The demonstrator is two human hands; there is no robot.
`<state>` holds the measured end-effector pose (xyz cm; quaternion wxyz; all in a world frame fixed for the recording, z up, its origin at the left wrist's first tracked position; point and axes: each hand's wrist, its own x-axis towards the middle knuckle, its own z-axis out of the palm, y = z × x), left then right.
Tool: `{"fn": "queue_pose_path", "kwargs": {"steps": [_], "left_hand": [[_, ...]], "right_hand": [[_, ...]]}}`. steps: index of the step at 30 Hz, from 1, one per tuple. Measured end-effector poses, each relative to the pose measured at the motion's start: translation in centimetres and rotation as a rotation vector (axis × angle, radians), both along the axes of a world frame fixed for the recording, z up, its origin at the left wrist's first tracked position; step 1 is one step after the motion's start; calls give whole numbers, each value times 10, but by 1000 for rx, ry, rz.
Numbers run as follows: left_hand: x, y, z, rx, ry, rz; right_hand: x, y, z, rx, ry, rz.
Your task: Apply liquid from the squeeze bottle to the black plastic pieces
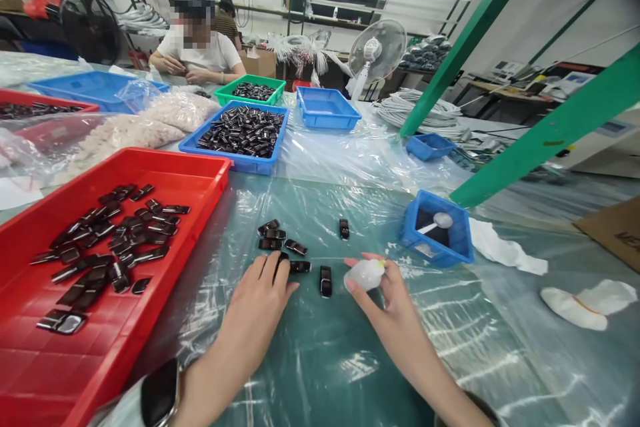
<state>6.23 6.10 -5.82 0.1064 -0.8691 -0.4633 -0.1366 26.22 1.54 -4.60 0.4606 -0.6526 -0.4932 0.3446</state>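
Observation:
My right hand [393, 290] is closed around a small translucent white squeeze bottle [365, 275] with a yellowish tip, held tilted above the table. My left hand [263, 290] rests palm down with its fingers stretched out and the thumb apart. Its fingertips reach over a glossy black plastic piece [301, 267] and partly cover another. Just beyond them lie several more black pieces [271, 234] in a loose cluster. Between my hands one black piece [325, 281] lies lengthwise, and a further black piece [344, 229] sits farther back.
A large red tray [200, 170] with scattered black pieces stands at the left. Behind it is a blue tray [273, 163] heaped with them. To the right are a small blue bin [463, 240] holding a white spoon, and white cloths [507, 250]. A co-worker [200, 53] sits opposite.

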Motion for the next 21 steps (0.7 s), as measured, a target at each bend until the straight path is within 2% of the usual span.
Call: {"fn": "queue_pose_path", "kwargs": {"steps": [7, 10, 13, 16, 19, 21], "left_hand": [[-12, -12, 1, -135, -177, 5], [-13, -20, 7, -239, -316, 22], [-11, -26, 18, -392, -455, 10], [-11, -29, 26, -518, -553, -20], [-12, -31, 25, -588, -608, -30], [-12, -31, 22, -614, -627, -27]], "right_hand": [[3, -1, 3, -33, 1, -4], [2, -3, 9, -4, 19, 12], [-2, -10, 20, 8, 48, 116], [-10, -18, 25, -32, 81, 289], [-16, -20, 23, -128, 95, 457], [-18, -17, 20, -172, 76, 502]]}}
